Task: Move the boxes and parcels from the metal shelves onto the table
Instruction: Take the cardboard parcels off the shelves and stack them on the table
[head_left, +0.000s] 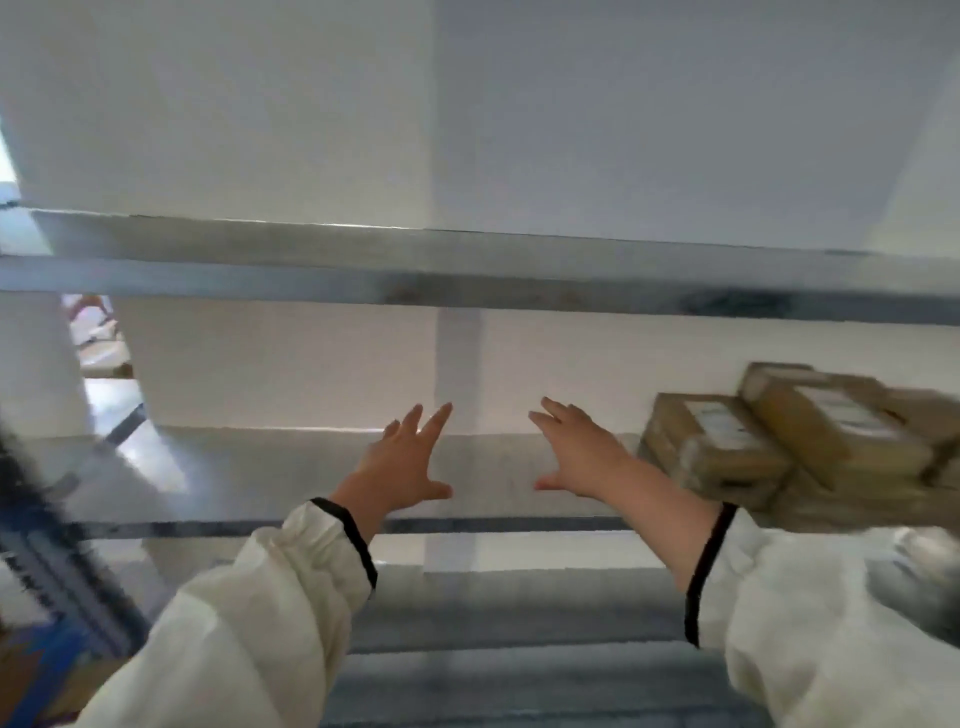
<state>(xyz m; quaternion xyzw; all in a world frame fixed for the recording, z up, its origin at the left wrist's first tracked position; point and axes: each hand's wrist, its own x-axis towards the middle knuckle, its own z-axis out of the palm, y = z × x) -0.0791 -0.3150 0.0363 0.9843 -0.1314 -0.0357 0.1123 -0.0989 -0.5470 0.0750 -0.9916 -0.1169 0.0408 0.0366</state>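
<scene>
Our left hand (408, 465) reaches out with fingers straight and spread toward one o'clock, thumb toward three. Our right hand (582, 452), just beside it, fans its fingers toward eleven, thumb toward nine. Both hold nothing. White sleeves (249, 623) cover our arms.

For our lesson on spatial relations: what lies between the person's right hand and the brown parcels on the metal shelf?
Only bare metal shelf lies between the right hand and the brown parcels, seen in the head view.

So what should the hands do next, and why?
Probably swing right: the left hand and right hand hover open and empty over a bare stretch of metal shelf, while the cardboard boxes sit stacked at its right end.
</scene>
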